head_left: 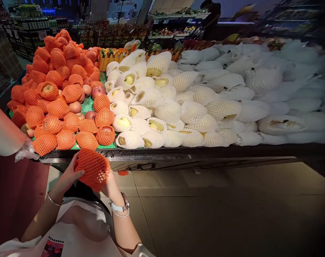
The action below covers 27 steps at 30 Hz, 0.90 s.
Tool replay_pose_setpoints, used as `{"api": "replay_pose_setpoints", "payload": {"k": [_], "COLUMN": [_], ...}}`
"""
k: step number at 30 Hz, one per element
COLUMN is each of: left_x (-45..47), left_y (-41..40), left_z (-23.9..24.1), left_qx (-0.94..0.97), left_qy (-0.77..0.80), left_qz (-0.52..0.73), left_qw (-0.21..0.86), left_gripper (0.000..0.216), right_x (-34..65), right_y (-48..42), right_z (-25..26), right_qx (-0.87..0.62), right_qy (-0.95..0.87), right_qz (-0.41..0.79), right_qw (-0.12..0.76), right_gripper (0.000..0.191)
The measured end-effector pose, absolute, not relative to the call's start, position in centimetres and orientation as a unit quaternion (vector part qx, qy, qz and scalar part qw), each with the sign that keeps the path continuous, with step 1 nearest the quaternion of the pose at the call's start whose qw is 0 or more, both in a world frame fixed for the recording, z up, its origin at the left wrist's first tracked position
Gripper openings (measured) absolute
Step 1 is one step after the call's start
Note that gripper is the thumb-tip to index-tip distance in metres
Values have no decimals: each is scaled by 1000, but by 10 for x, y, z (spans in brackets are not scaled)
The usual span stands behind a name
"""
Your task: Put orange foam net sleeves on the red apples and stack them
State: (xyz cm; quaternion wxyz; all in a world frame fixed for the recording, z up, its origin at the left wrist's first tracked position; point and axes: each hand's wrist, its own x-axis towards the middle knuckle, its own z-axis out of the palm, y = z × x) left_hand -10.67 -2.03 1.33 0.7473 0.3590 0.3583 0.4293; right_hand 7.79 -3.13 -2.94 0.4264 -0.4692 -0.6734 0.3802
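Observation:
Both my hands hold one fruit in an orange foam net [92, 169] just below the front edge of the display stand [178, 154]. My left hand [68, 175] grips its left side, fingers curled round it. My right hand [109, 184], with a white watch at the wrist, cups its right and lower side. Above lies a heap of apples in orange nets [57, 92] on a green mat, a few bare red apples [97, 92] among them. To the right lie pears in white nets [167, 110].
Another person's arm with a clear plastic bag [24, 151] reaches in at the left edge. A small orange scrap [123, 173] lies on the tiled floor under the stand. A red mat [15, 192] covers the floor at left. Shelves of goods stand behind.

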Motion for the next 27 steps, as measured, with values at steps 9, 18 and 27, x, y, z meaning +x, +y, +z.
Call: {"api": "replay_pose_setpoints", "payload": {"k": [9, 18, 27], "left_x": [-102, -102, -93], "left_y": [-20, -20, -27], "left_z": [4, 9, 7], "left_qx": [349, 402, 335], "left_qy": [388, 439, 439], "left_qz": [454, 486, 495], "left_qw": [722, 640, 670], "left_gripper": [63, 65, 57], "right_x": [79, 82, 79], "right_y": [-27, -26, -24], "right_z": [-14, 13, -5], "right_qx": [-455, -453, -448], "right_qy": [-712, -770, -774], "right_qz": [311, 269, 263], "right_qw": [436, 360, 363], "right_gripper": [31, 31, 35]}}
